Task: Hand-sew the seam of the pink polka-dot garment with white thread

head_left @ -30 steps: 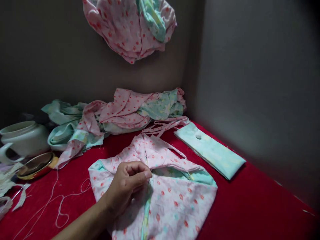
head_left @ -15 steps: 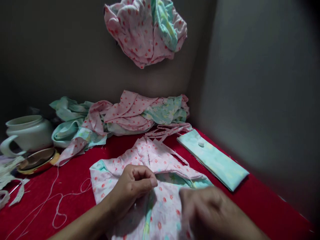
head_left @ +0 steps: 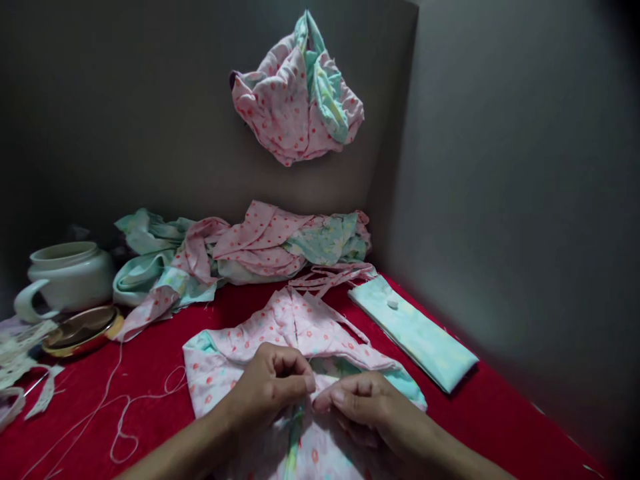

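A pink floral fabric piece (head_left: 310, 327) with a mint lining lies on the red cloth in front of me. My left hand (head_left: 277, 383) is pinched over its middle, thumb against the curled fingers. Close beside it on the right, my right hand (head_left: 360, 407) is pinched too, its fingertips near the left thumb. Whatever sits between the fingertips is too small to make out. A yellow-green strip (head_left: 294, 440) runs down the fabric below the hands.
Crumpled pink and mint fabrics (head_left: 265, 240) lie along the wall. A white pot (head_left: 75, 277), a round tin (head_left: 83, 330), lace (head_left: 23, 353) and loose thread (head_left: 123, 417) are left. A folded mint cloth (head_left: 415, 333) lies right. A fabric item (head_left: 295, 100) hangs above.
My right hand has moved left, from the fabric's right side to beside my left hand. My left hand stays pinched at the middle. The view has tilted up slightly.
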Tool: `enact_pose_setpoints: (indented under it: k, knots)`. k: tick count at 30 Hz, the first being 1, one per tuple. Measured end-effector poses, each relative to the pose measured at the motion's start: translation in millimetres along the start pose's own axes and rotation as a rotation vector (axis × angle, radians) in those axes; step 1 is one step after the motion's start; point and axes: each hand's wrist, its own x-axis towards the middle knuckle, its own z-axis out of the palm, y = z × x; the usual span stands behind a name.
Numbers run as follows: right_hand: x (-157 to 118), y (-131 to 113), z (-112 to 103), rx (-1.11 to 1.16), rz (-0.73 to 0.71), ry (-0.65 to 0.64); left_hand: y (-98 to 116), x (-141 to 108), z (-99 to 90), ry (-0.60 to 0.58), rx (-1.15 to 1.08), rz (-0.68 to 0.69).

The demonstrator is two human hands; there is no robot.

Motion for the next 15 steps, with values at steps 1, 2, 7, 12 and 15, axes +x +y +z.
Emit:
enact_pose_setpoints:
  k: [1, 2, 7, 12, 15]
  knots:
    - [0.2, 0.6, -0.9, -0.006, -0.008, 0.005, -0.2, 0.0, 0.1, 0.001, 0.001, 0.002]
    - [0.4, 1.1, -1.9, -0.011, -0.008, 0.008, -0.5, 0.1, 0.3, 0.002, 0.003, 0.003]
    - [1.2, 1.7, -4.1, 0.008, 0.025, 0.024, -1.5, -0.1, 0.6, -0.002, 0.023, 0.009]
    - [5.3, 4.4, -3.5, -0.024, -0.036, 0.024, 2.1, -2.4, 0.4, -0.011, 0.060, 0.017]
    - [6.9, 8.4, -3.5, -0.062, -0.085, 0.047, 2.9, -2.5, 0.3, -0.024, 0.086, 0.032]
